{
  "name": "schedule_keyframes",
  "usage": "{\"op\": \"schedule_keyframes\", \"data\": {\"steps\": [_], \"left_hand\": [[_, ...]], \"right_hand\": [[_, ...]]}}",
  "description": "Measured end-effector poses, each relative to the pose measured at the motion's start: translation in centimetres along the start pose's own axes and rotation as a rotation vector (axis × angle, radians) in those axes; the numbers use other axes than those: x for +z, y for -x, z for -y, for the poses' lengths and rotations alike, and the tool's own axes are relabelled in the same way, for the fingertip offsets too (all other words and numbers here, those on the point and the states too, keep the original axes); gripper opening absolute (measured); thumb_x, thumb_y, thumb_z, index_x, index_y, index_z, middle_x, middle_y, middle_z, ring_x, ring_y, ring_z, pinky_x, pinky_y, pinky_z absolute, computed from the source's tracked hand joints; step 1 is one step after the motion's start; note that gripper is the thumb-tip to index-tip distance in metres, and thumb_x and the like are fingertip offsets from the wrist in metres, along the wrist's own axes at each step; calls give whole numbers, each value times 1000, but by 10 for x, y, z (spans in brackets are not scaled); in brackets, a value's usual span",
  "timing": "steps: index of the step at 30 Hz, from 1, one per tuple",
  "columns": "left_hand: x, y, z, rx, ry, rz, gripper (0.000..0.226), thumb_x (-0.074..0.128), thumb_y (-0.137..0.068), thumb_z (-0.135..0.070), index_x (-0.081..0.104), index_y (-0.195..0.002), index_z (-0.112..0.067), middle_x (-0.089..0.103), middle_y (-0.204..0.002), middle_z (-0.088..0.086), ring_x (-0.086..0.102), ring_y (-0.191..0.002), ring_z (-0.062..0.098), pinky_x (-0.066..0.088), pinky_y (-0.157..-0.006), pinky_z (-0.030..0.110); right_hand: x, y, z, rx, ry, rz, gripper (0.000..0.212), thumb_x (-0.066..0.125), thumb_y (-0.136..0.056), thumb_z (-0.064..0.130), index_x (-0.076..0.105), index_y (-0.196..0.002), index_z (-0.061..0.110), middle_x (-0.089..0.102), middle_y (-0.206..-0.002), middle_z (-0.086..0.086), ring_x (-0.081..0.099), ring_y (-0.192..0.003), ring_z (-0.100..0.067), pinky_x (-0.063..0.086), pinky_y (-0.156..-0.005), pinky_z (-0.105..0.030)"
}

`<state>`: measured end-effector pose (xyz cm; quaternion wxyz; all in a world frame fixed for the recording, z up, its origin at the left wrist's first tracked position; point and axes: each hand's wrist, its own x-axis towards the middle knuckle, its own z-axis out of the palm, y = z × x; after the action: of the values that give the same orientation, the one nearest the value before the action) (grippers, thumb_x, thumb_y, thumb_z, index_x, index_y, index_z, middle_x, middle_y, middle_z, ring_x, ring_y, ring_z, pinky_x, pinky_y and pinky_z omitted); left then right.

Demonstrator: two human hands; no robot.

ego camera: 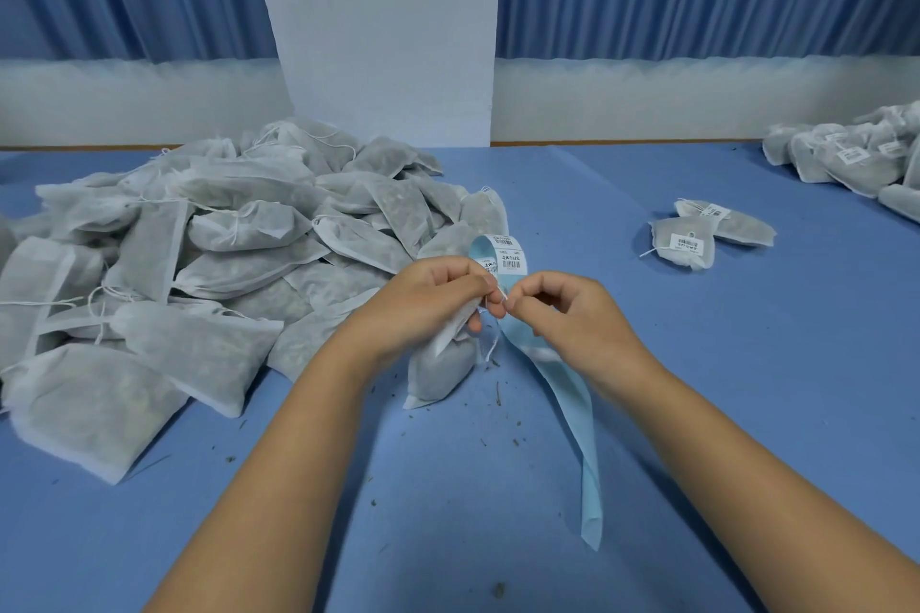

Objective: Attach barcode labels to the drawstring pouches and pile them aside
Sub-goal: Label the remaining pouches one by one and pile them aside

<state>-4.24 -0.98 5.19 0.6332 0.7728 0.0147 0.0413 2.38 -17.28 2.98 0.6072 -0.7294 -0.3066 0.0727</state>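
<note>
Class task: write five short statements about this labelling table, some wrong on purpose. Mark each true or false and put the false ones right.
1. The big heap of pouches lies to the person's left. True.
2. The two separate pouches out on the cloth carry no labels. False: the two separate pouches each show a white barcode label.
3. The left hand holds a pouch. True.
4. The label strip's backing is red. False: the label strip is light blue.
5. The right hand lies flat on the table. False: the right hand is raised above the table, its fingers curled and pinching at the strip.
</note>
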Motion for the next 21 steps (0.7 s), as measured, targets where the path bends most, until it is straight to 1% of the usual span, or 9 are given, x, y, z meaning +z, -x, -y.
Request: {"op": "schedule_keyframes", "data": {"steps": [2,4,8,10,12,14,17,19,21], "left_hand": [[-1,-1,1,16,-24,-57,31,61,-94,-17,76,-69,-26,74,-86,-11,65,-73,1,49,-66,11],[-1,-3,2,36,-83,-103,29,63,-92,-18,77,-68,-27,73,-88,-15,65,-81,-3,50,-73,9],[-1,-4,5,17,-140,-127,25,64,-92,-21,75,-70,-26,72,-80,-12,62,-74,1,50,-72,11],[-1,-4,4,16,-182,-123,25,64,-92,-21,74,-69,-26,70,-73,-13,62,-68,1,48,-66,10],[0,-4,3,14,-215,-143,23,65,-91,-21,73,-69,-23,66,-64,-15,58,-60,-2,43,-59,7],[0,-4,4,8,-248,-168,24,65,-90,-22,72,-67,-22,60,-57,-16,54,-54,-2,41,-56,8],[2,-5,5,8,-322,-166,25,66,-90,-25,72,-66,-24,61,-63,-7,52,-60,5,42,-61,16],[2,-5,6,14,-354,-169,28,66,-90,-26,71,-63,-29,59,-60,-10,51,-58,3,40,-58,15],[-1,-5,6,13,-368,-169,29,66,-90,-27,70,-62,-30,55,-53,-15,50,-55,1,40,-56,14]], "right_hand": [[1,-1,-1,-27,62,-38,23,63,-87,6,64,-68,20,61,-65,22,53,-62,6,38,-60,-6],[2,-1,-2,-38,97,-46,23,63,-87,5,63,-68,20,59,-67,18,53,-62,5,38,-61,-7],[4,0,-4,-16,66,6,19,70,-85,8,61,-71,17,60,-67,16,54,-65,0,43,-66,-16],[4,0,-4,-42,22,-16,23,76,-81,9,56,-72,17,63,-71,8,56,-67,-5,46,-68,-18],[3,0,-4,-67,-9,-32,27,76,-81,4,53,-72,18,65,-75,1,57,-69,-11,48,-70,-22],[2,-1,-5,-76,-4,-31,25,74,-81,0,57,-75,18,65,-74,4,58,-68,-10,48,-68,-20],[2,-1,-8,-78,81,-53,24,71,-83,0,67,-80,23,64,-71,11,57,-65,-3,46,-65,-15],[3,-1,-9,-95,183,-57,20,70,-85,5,72,-80,25,67,-72,9,57,-65,-3,45,-64,-13],[2,-1,-8,-84,240,-31,13,69,-88,11,74,-81,21,70,-74,8,59,-67,-7,45,-65,-15]]}}
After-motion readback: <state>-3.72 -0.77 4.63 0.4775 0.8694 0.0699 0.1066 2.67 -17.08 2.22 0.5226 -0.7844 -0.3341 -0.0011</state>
